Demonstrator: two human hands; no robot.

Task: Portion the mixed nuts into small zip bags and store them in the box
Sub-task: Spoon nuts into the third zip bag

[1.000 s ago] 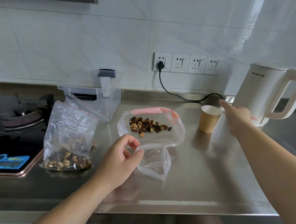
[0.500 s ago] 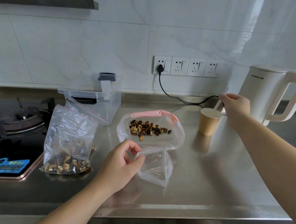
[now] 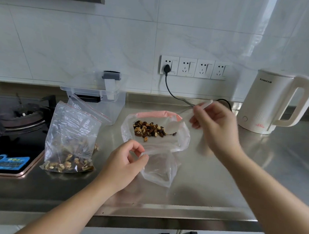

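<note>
Left hand (image 3: 123, 163) pinches bag rim (image 3: 148, 153); right hand (image 3: 214, 127) grips spoon (image 3: 177, 124).

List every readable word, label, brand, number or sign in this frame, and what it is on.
Kettle, dark brand print near the top: too blurred to read for sure.
Kettle, red mark near the base: too small to read.
Blue sticker on the stove: print blurred, unreadable.
Sockets: no text visible.
Bags and box: none.

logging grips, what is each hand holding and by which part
Right hand grips a clear plastic spoon by its handle. Left hand pinches the open zip bag at its near rim.
</note>
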